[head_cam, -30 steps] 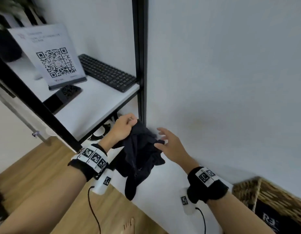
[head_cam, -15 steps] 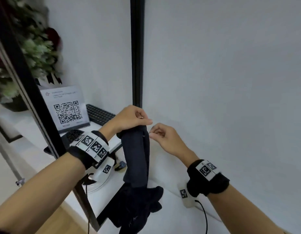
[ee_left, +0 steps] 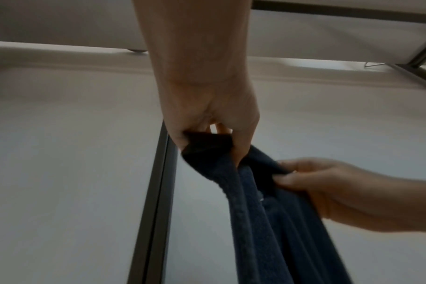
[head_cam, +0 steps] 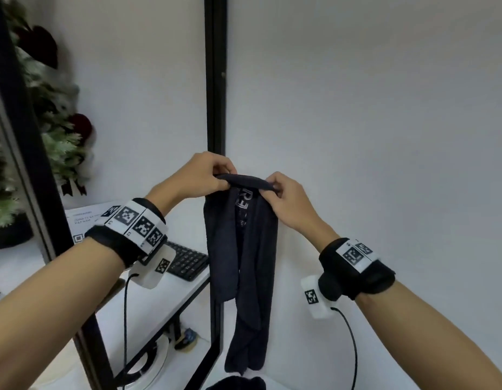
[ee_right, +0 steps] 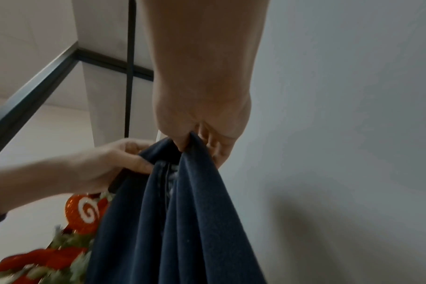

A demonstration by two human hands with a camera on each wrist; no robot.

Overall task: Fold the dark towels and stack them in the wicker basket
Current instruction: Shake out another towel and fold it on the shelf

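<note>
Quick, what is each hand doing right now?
Left hand: pinching the top edge of the dark towel.
Right hand: pinching the same top edge, close beside the left.

Soft, even room light fills my head view; the white wall (head_cam: 357,108) is bright without glare. The black frame post (head_cam: 215,80) is the landmark: left of it the foliage (head_cam: 55,130) smears with motion blur, and the frame bows near the picture's edge. Both wrist views are dimmer and grainy. Right of my dark blue towel (ee_right: 182,221) a broad soft shadow lies on the wall.
</note>
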